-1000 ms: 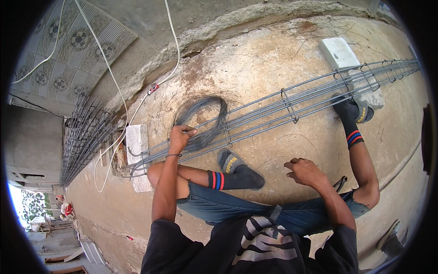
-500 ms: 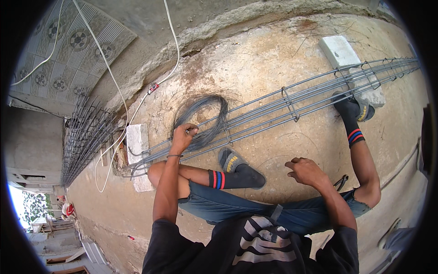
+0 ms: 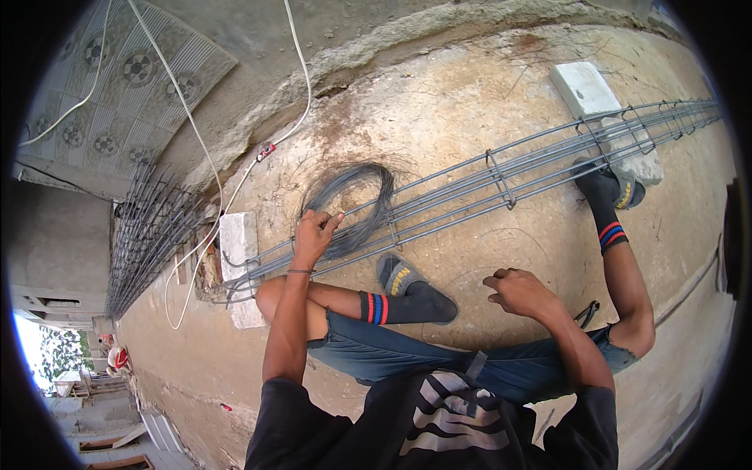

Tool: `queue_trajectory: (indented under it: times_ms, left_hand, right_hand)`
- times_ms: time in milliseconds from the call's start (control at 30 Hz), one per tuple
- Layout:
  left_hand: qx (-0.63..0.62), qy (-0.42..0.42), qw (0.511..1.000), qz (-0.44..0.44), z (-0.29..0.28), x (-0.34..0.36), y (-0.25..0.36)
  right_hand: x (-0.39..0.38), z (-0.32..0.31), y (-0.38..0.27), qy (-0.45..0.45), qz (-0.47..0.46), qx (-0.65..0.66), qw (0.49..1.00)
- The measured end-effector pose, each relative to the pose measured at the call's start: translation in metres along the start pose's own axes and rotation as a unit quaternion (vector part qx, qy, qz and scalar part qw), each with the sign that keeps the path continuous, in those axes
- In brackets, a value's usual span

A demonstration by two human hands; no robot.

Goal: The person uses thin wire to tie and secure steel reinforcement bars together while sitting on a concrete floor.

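Grey wire [image 3: 382, 197] was coiled across the rebar cage [image 3: 501, 180], toward the left; light, springy handling was expected, best gripped where thickest. Whether wire was pinched by the left hand [image 3: 316, 236] could not be told; the right hand [image 3: 523, 292] was held empty, fingers apart.

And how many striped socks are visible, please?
2: the left sock is near the wire coil; the right sock is near the white block at right. No others show.

A white cable [image 3: 309, 90] with a red connector [image 3: 267, 150] runs near grey patterned tiles [image 3: 139, 69]; green foliage [image 3: 64, 354] shows beyond.
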State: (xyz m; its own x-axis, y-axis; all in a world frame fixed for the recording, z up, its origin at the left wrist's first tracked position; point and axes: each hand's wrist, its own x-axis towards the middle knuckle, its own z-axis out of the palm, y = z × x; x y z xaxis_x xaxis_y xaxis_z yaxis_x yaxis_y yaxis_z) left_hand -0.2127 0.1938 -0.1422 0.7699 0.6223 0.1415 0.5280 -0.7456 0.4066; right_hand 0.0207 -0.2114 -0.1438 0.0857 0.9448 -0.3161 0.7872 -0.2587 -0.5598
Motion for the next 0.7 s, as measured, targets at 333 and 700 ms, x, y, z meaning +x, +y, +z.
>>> queue_trajectory:
  times_ms: [333,700]
  left_hand:
    - [-0.016,0.007,0.995,0.096,-0.003,-0.013,0.036]
    - [-0.194,-0.06,0.978,0.054,-0.021,-0.019,0.042]
  right_hand:
    - [0.147,-0.017,-0.099,0.301,-0.205,0.117,0.924]
    - [0.222,-0.036,-0.095,0.15,-0.179,0.159,0.959]
